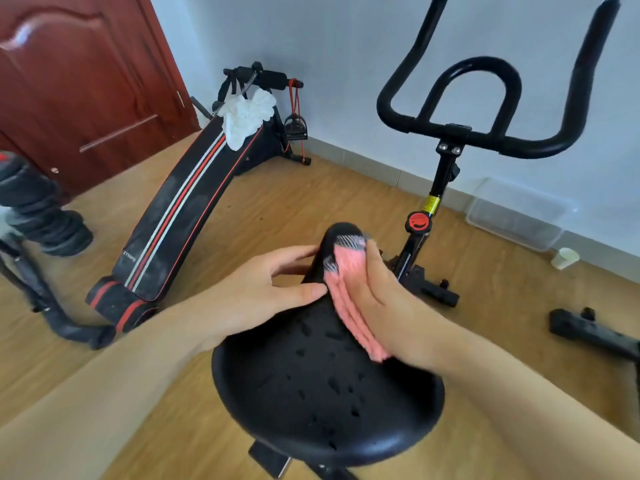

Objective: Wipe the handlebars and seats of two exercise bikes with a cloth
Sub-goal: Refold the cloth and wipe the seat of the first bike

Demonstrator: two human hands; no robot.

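Note:
A black exercise-bike seat [311,393] fills the lower middle, its narrow nose pointing away from me and dotted with wet drops. My right hand [384,299] presses a folded pink cloth [349,292] flat against the right side of the nose. My left hand [273,289] grips the nose from the left, thumb on top and fingers curled under. The bike's black handlebars [485,98] rise beyond the seat at the upper right, above a red knob [418,222] on the post.
A black and red sit-up bench [180,216] leans at the left with a white cloth [247,116] draped on it. A clear plastic tub [519,213] and a small cup [564,258] stand by the wall. Part of another machine [38,209] is at the far left, near a red door [79,81].

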